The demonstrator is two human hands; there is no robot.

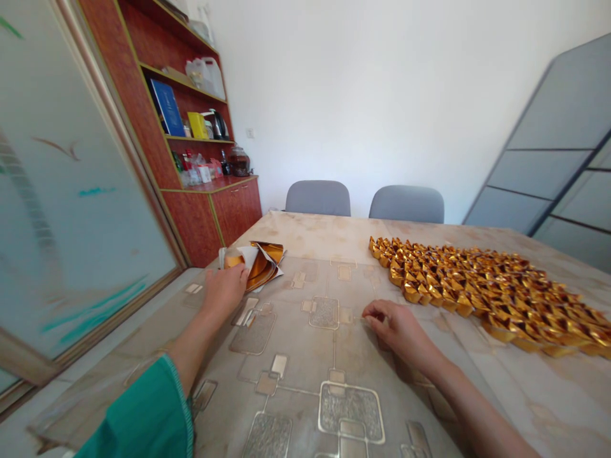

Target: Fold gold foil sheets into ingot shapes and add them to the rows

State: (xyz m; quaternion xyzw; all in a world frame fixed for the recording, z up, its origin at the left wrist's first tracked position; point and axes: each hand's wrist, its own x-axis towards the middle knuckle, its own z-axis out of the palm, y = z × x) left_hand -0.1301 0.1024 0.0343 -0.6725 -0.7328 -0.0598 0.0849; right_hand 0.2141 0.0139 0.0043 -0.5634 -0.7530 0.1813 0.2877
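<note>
Left hand (224,289) is stretched to the far left part of the table (305,356) and lies with its fingers on the near edge of a small pile of gold paper sheets (263,264). The fingers are bent over the sheets, but I cannot tell if they already pinch a sheet or only touch it, because the back of the hand covers them. The right hand (398,327) rests on the table near the middle, narrow, with thumb and forefinger close together; nothing is visible between them.

I judge the sheets to be very light, thin and soft, with a smooth, slippery foil face and a white back. They crease easily, and the top ones already curl up. A good place to take hold seems to be a lifted corner or the near edge, with only 2 fingertips, so that only 1 sheet comes away.

To the right, well apart from the pile, folded gold ingots (487,286) lie in close rows. They look hollow and easy to crush.

How many sheets the pile holds is hard to make out. The rows of ingots are cut off at the right edge, and the 2 chairs (317,198) at the far side are half hidden behind the table.
</note>
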